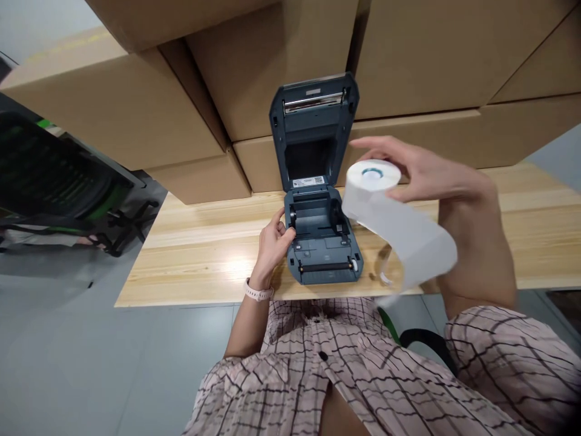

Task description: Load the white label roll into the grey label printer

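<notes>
Head view: a dark grey-blue plastic label printer (323, 239) stands on a pale wooden tabletop (204, 254) with its hinged lid (313, 130) swung up and back, exposing the empty roll bay between two side holders. The left hand (272, 242) rests against the printer's left flank, fingers curled over the bay's edge, bracing the housing but enclosing nothing. The right hand (420, 172) is raised to the right of the printer and above it, thumb and fingers closed around a white roll of label paper (373, 175) with a pale teal core; the core faces the camera, so the roll's axis stands roughly upright here, whereas the bay's holders face each other across the printer's width. A loose white tail of paper (408, 239) hangs from the roll down and to the right, ending near the table's front edge. The bay lies down and to the left of the gripped roll, and the left hand is nearer to it. Brown cardboard boxes (136, 103) are stacked behind the printer. A white wristband (256, 293) circles the left wrist.
</notes>
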`<action>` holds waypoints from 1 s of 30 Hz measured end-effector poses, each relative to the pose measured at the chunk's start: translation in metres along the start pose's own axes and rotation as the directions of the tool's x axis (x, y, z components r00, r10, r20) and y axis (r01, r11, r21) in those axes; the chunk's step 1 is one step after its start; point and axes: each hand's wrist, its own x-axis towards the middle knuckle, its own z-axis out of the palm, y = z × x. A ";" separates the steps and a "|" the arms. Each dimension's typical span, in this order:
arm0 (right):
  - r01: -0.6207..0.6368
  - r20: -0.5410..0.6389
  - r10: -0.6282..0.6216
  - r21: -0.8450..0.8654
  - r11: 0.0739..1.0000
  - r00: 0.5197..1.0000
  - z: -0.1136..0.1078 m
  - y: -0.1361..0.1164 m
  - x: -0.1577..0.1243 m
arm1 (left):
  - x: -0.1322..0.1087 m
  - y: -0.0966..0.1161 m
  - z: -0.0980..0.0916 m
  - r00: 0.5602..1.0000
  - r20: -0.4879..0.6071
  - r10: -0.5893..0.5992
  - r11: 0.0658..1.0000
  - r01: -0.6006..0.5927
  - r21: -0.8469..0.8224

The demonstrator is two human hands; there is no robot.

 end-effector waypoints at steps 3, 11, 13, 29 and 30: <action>-0.225 -0.149 0.217 -0.041 0.973 0.965 -0.012 0.028 -0.023 | 0.000 0.000 0.001 1.000 0.003 -0.002 1.000 0.002 -0.027; -0.472 -0.266 0.461 0.026 0.881 0.846 0.032 0.106 -0.032 | -0.002 0.009 0.003 0.999 -0.002 -0.046 0.994 0.046 -0.100; -0.431 -0.291 0.446 0.115 0.895 0.847 0.039 0.112 -0.038 | -0.003 0.011 0.003 0.999 0.003 -0.054 0.990 0.054 -0.133; -0.483 -0.065 0.589 0.503 0.717 0.806 0.091 0.078 -0.131 | -0.001 0.010 0.002 0.999 0.005 -0.034 0.988 0.035 -0.152; -0.489 -0.063 0.593 0.501 0.714 0.803 0.093 0.077 -0.126 | -0.001 0.009 0.002 0.999 0.000 -0.032 0.988 0.032 -0.153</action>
